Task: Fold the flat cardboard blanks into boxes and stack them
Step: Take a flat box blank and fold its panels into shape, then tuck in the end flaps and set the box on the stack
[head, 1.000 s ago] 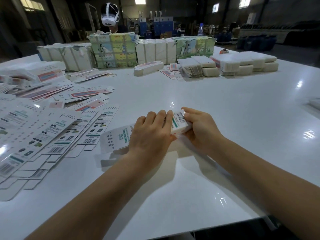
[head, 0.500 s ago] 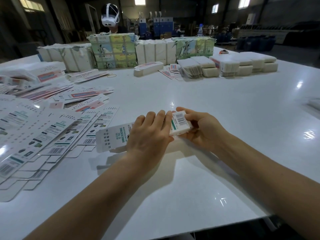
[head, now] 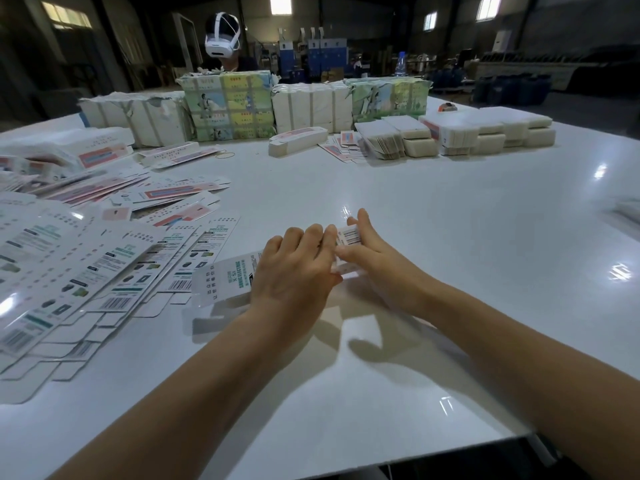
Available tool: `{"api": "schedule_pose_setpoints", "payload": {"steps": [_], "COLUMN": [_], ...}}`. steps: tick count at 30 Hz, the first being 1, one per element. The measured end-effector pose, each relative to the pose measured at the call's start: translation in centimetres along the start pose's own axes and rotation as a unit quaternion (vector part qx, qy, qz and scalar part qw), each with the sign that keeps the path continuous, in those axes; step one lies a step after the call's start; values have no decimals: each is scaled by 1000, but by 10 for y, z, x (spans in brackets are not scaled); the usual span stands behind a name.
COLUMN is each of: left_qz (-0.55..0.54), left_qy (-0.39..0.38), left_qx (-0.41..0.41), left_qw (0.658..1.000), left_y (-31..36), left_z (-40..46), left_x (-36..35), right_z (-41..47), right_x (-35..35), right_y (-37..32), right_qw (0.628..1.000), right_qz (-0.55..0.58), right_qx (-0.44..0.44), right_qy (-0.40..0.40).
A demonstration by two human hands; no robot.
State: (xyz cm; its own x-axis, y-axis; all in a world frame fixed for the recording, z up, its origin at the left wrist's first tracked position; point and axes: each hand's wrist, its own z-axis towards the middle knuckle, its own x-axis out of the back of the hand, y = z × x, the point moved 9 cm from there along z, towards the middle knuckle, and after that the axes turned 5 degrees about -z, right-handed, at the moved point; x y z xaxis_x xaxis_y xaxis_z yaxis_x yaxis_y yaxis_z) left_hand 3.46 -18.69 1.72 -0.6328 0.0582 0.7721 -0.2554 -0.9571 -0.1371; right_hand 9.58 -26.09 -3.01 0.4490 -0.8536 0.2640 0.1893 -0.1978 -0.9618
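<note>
A long white carton blank [head: 225, 278] with teal print and a barcode is half folded into a box shape and held just above the white table [head: 415, 209]. My left hand [head: 294, 268] wraps over its middle. My right hand [head: 367, 251] holds its right end, thumb and fingers around the barcode flap. The carton's left end flaps hang open. Flat blanks of the same print [head: 79, 271] lie fanned out at my left.
Pink-printed flat blanks [head: 138, 195] lie behind the teal ones. Wrapped bundles [head: 228, 105] and stacks of white cartons [head: 485, 133] line the far side. A person with a white headset [head: 221, 39] stands behind them. The table's near edge [head: 415, 455] is close to me.
The carton has tilted and shifted slightly away from me. My right hand has opened its fingers around the barcode end flap; my left hand has stayed on the middle.
</note>
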Motion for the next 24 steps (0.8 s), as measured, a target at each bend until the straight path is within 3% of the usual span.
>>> {"api": "schedule_pose_setpoints", "payload": {"steps": [3, 5, 8, 14, 17, 24], "left_qz": [-32, -54, -87, -95, -119, -259], "left_qy": [-9, -21, -33, -44, 0, -96], "left_qx": [-2, -5, -10, -38, -61, 29], "left_qw": [999, 998, 996, 994, 991, 961], "left_y": [-3, -4, -4, -1, 8, -6], "left_z": [3, 5, 3, -1, -7, -16], "left_x": [2, 3, 4, 3, 12, -35], "right_z": [-2, -6, -5, -2, -1, -40], "right_x": [10, 14, 12, 18, 35, 159], "right_y": [-14, -25, -23, -19, -32, -100], "right_qw": [994, 969, 935, 889, 882, 849], "right_qz": [-97, -222, -325, -423, -430, -403], "right_qx": [52, 109, 145, 174, 174, 172], "right_qy": [27, 27, -7, 15, 80, 295]}}
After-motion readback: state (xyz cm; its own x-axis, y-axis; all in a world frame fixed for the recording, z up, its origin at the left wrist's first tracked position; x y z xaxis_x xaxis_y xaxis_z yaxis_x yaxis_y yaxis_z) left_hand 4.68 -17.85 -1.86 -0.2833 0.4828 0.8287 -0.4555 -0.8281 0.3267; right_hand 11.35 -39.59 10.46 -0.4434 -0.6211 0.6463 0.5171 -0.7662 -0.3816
